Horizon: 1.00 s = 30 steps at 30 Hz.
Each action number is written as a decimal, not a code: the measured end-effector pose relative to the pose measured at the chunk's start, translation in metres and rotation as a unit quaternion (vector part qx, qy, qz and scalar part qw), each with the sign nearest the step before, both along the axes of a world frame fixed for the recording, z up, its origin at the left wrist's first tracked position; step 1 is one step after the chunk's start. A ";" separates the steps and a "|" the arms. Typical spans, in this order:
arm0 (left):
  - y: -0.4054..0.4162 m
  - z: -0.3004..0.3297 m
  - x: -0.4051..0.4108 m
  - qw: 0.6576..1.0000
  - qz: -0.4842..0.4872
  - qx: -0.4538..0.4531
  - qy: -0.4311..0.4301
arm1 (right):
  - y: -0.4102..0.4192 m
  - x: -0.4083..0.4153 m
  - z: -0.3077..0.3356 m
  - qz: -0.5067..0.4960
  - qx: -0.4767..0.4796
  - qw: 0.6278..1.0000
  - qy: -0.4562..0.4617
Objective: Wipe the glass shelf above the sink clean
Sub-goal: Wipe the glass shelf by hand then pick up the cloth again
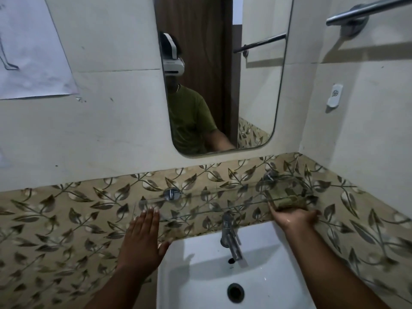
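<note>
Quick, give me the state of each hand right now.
Left hand: open, fingers flat, fingertips at the left edge of the glass shelf, holding nothing.
Right hand: palm up under the shelf's right end, touching a greenish cloth; grip cannot be told.

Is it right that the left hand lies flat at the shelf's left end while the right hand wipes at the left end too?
No. In the head view the right hand is at the glass shelf's right end, with a cloth. The left hand lies flat at the left end.

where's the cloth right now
In the head view the cloth sits at the right end of the glass shelf, by the corner wall, with the right hand just beneath it.
</note>
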<state>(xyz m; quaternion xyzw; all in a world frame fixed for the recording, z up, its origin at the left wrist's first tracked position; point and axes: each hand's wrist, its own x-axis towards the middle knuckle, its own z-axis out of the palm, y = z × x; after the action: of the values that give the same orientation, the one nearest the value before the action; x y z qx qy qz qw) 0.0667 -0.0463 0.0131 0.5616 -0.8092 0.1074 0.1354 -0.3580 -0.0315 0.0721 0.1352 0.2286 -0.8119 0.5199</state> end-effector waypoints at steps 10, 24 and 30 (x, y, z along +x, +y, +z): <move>0.004 0.012 0.000 0.999 0.007 0.036 0.015 | -0.022 0.108 0.000 0.109 0.034 0.993 -0.013; 0.008 0.067 -0.004 0.982 -0.009 0.183 0.050 | -0.030 0.298 -0.011 0.321 -0.007 0.946 -0.042; 0.008 0.070 -0.001 0.982 -0.001 0.181 0.058 | -0.038 0.339 -0.027 0.335 0.039 0.941 0.023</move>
<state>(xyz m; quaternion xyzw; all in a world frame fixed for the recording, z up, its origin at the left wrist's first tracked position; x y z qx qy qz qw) 0.0660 -0.0382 0.0828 0.5814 -0.8064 -0.0739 0.0786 -0.0191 -0.0697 0.0449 0.0524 0.3038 -0.5843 0.7507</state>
